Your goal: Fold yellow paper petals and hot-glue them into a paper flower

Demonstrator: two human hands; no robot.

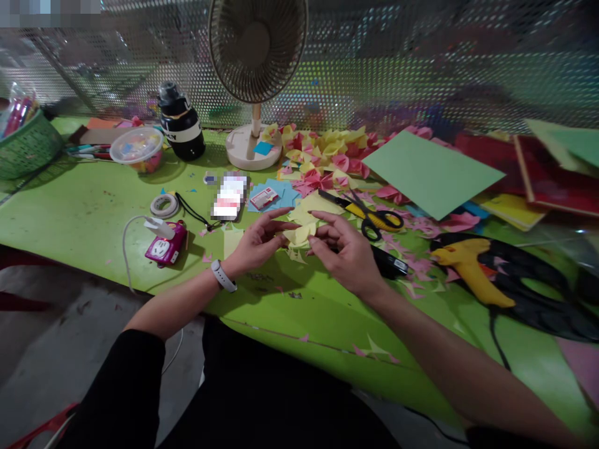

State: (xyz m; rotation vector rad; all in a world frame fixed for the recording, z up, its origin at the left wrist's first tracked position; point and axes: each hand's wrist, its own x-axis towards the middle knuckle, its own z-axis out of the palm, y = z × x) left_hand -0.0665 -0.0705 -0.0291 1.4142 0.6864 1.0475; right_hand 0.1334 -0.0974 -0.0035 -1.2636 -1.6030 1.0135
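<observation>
Over the green table (pixel 84 218), my left hand (pixel 255 243) and my right hand (pixel 344 246) meet on a small folded piece of yellow paper (pixel 300 234). Both pinch it between thumb and fingers, the left from its left side, the right from its right side. A white band sits on my left wrist. Just behind the hands lies a flat yellow sheet (pixel 313 206). Yellow-handled scissors (pixel 369 215) lie behind my right hand, and a black tool (pixel 390 263) lies partly under it.
A heap of folded yellow and pink paper pieces (pixel 327 156) sits by the fan (pixel 255 75). A green sheet (pixel 430 171), yellow glue gun (pixel 468 265), tape roll (pixel 165 204), pink power socket (pixel 166 244), phone (pixel 229 196), black bottle (pixel 180 121), plastic tub (pixel 138 148) and green basket (pixel 25 146) surround them.
</observation>
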